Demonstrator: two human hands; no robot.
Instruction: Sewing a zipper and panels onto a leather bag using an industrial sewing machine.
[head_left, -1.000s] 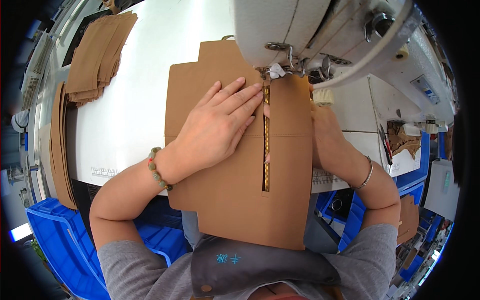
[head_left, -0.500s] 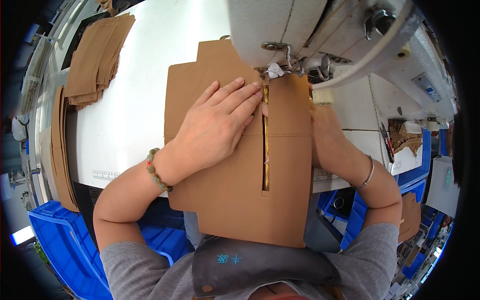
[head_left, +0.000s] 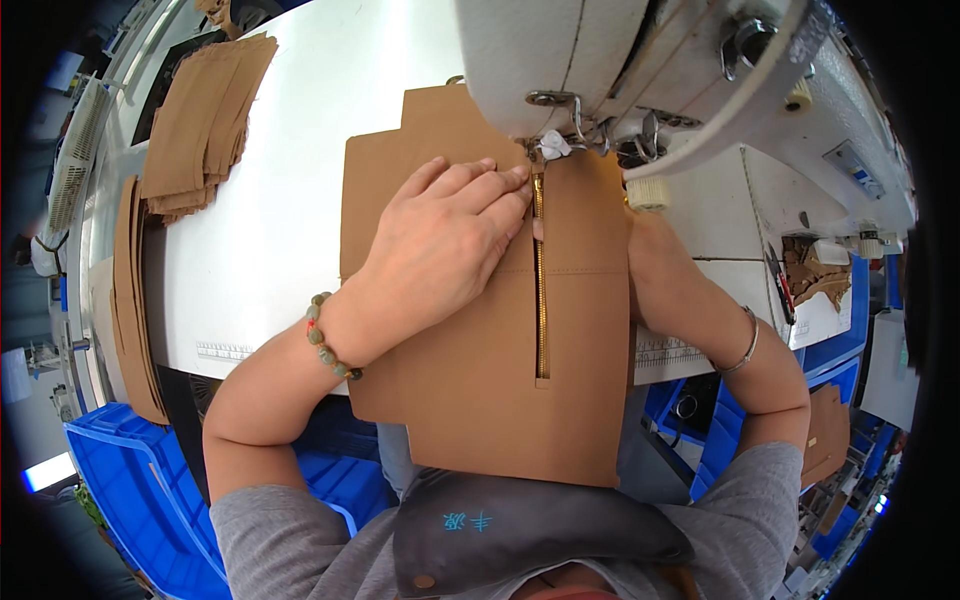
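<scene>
A brown panel (head_left: 480,400) with a notched outline lies under the sewing machine's presser foot (head_left: 535,152); a brass zipper (head_left: 541,310) shows in its long slot. My left hand (head_left: 445,235) rests on the panel just left of the zipper, fingers slightly bent and together, fingertips near the foot. My right hand (head_left: 670,280) reaches under the panel's right edge, with its fingers mostly hidden; a bit of skin shows through the upper part of the slot.
Brown pieces are stacked (head_left: 200,125) at upper left, with more (head_left: 135,300) along the table's (head_left: 250,250) left edge. Blue bins (head_left: 130,480) stand below both sides. Scissors (head_left: 780,290) lie beside scraps (head_left: 815,270) at right. The machine head (head_left: 540,60) overhangs the panel.
The panel's lower edge sits a little higher in view. My left fingers are slightly more bent, and skin no longer shows in the lower slot. The whole view has shifted slightly.
</scene>
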